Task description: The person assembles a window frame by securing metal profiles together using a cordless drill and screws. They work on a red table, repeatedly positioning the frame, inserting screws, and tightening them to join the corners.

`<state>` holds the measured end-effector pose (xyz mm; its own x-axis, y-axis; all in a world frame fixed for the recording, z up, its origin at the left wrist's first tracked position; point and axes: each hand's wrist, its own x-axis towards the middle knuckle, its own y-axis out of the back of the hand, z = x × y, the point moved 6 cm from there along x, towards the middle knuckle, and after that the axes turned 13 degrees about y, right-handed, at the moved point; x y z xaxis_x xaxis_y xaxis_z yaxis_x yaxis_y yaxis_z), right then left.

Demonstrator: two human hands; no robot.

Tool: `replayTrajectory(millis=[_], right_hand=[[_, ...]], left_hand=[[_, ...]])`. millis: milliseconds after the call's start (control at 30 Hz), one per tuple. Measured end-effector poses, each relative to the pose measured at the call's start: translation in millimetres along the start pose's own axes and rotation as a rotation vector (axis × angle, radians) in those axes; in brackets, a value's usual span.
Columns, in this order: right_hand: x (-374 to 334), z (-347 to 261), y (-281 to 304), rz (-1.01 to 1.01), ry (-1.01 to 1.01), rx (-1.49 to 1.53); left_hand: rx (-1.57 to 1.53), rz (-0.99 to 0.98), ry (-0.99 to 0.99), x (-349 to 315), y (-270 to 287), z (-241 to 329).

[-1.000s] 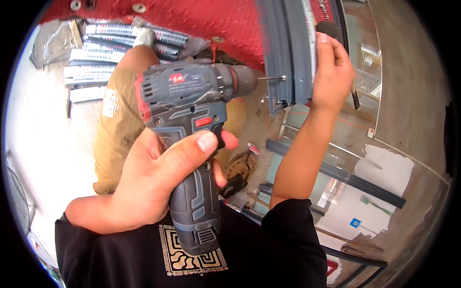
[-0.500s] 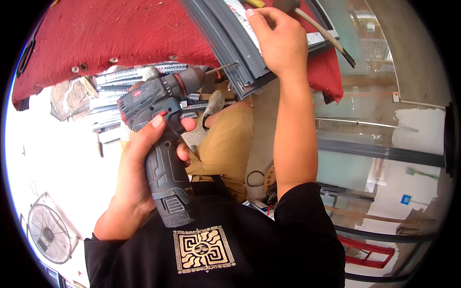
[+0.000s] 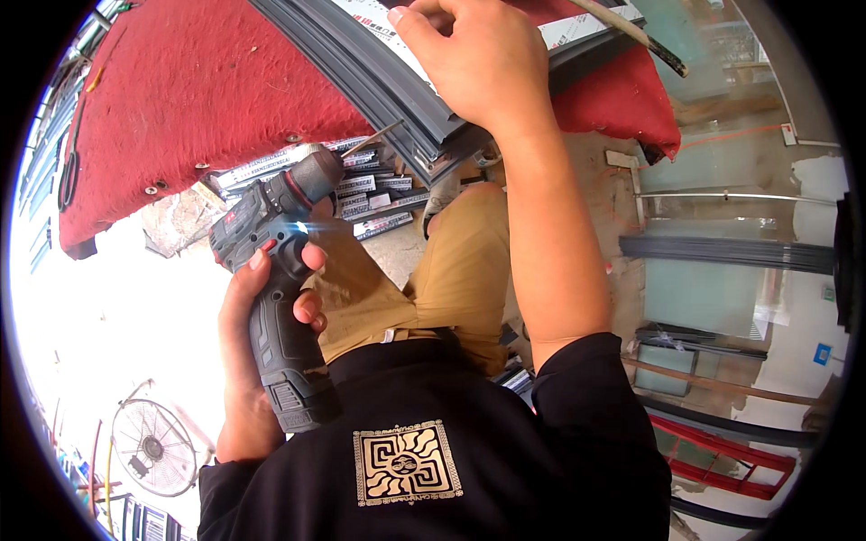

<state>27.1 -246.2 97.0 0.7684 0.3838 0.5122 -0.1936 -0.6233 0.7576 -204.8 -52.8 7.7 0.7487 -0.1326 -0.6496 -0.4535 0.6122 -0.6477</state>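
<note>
My left hand (image 3: pixel 242 302) is wrapped round the grip of a dark grey cordless drill (image 3: pixel 287 347) with red accents; its lamp glows. The long thin bit points up and right, its tip overlapping the corner of a dark grey metal frame (image 3: pixel 361 86) in view; whether it touches cannot be told. My right hand (image 3: pixel 492 68) is over the frame, thumb and fingers drawn together by the white printed film (image 3: pixel 379 25) on the profile. What it pinches, if anything, is hidden. The frame lies on a table covered in red cloth (image 3: pixel 225 81).
A pale tool handle with a dark tip (image 3: pixel 645 38) juts past the frame at the right. Below the table are stacked wrapped profiles (image 3: pixel 370 198). A fan (image 3: pixel 153 446) stands lower left. Glass panels (image 3: pixel 704 279) and a red frame (image 3: pixel 722 451) are at right.
The view has shifted, so the frame and right hand appear further left and higher. The drill's lamp has come on. My left hand still grips the drill, its bit by the frame's corner.
</note>
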Motion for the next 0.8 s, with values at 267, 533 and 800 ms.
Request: replayTrajectory(millis=[267, 533, 800], right_hand=[[3.3, -1.9, 3.2, 0.086, 0.044, 0.072], [6.2, 1.7, 2.1, 0.132, 0.08, -0.006], [-2.6, 23.8, 17.6, 0.211, 0.103, 0.309]], left_hand=[[-0.016, 0.076, -0.013, -0.3, -0.6, -3.8], [-0.04, 0.073, -0.046, -4.5, -0.9, -12.6], [-0.119, -0.037, 0.015, 5.0, 8.2, -13.8]])
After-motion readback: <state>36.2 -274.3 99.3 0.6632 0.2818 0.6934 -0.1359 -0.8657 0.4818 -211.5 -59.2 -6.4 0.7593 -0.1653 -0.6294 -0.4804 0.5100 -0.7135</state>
